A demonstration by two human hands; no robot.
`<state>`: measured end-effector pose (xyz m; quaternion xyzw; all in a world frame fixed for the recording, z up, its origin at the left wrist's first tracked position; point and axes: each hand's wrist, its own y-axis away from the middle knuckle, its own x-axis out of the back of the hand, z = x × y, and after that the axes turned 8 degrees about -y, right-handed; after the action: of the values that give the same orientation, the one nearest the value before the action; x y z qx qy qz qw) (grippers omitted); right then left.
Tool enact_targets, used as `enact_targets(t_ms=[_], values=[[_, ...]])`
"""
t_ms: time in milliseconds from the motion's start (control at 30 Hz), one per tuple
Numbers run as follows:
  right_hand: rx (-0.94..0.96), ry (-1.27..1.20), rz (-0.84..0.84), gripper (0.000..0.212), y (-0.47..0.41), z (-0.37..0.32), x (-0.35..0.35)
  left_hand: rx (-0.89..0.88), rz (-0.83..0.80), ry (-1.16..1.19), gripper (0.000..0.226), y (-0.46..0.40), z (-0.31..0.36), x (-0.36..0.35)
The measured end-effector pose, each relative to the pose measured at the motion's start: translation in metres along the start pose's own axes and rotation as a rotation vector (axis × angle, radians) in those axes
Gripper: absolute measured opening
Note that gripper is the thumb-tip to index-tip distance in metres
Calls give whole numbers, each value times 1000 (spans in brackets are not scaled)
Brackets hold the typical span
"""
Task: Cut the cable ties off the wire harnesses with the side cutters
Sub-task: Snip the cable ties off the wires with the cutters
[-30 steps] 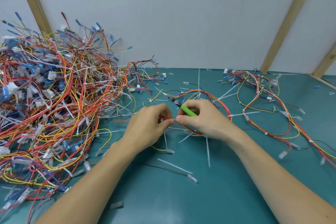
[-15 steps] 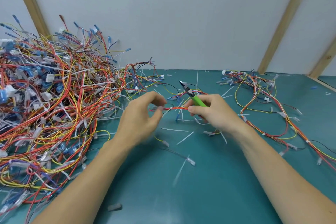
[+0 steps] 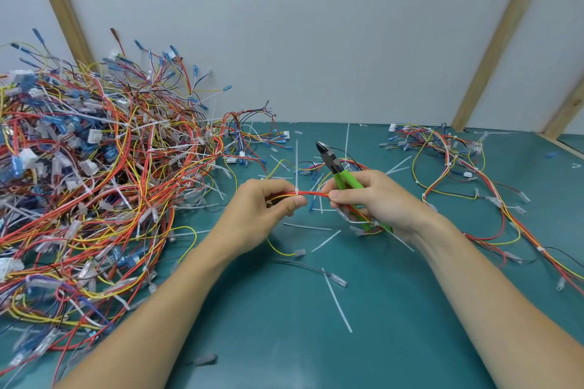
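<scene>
while both hands (image 3: 262, 208) (image 3: 376, 199) pinch harness (image 3: 313, 193), right also gripping cutters (image 3: 335, 167): tie (image 3: 296, 191) between fingers uncut; big pile (image 3: 94, 183) remains.

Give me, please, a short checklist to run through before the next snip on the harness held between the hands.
1. Harness held on both sides of the tie: the left hand and right hand pinch the wire bundle, stretched between them. Ok.
2. Target visible: a white cable tie stands upright on the bundle by the left thumb. Ok.
3. Side cutters in hand: the right hand holds the green handles. Ok.
4. Cutter tip at the tie: it points up and away. Not ok.
5. Jaws open enough: cannot tell.
6. Left fingers clear of the cut: the thumb sits right beside the tie. Not ok.
</scene>
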<state>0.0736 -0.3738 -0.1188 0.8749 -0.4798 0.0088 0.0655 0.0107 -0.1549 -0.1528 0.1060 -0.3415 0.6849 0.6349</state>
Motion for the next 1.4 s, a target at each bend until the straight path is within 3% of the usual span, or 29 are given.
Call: enact_targets(t_ms=[133, 267, 400, 567, 900, 1400], values=[[46, 47, 50, 7, -2, 2, -3, 90, 48, 134, 21, -4, -5, -3], [158, 384, 98, 6, -1, 5, -3, 168, 132, 170, 17, -7, -8, -5], [207, 549, 208, 30, -2, 8, -2, 194, 94, 162, 13, -7, -11, -5], [296, 701, 282, 38, 2, 3, 10, 209, 96, 111, 16, -6, -10, -4], [372, 873, 310, 39, 6, -3, 8, 149, 208, 24, 14, -3, -4, -5], [367, 869, 303, 36, 6, -4, 4, 101, 283, -28, 12, 1, 11, -6]])
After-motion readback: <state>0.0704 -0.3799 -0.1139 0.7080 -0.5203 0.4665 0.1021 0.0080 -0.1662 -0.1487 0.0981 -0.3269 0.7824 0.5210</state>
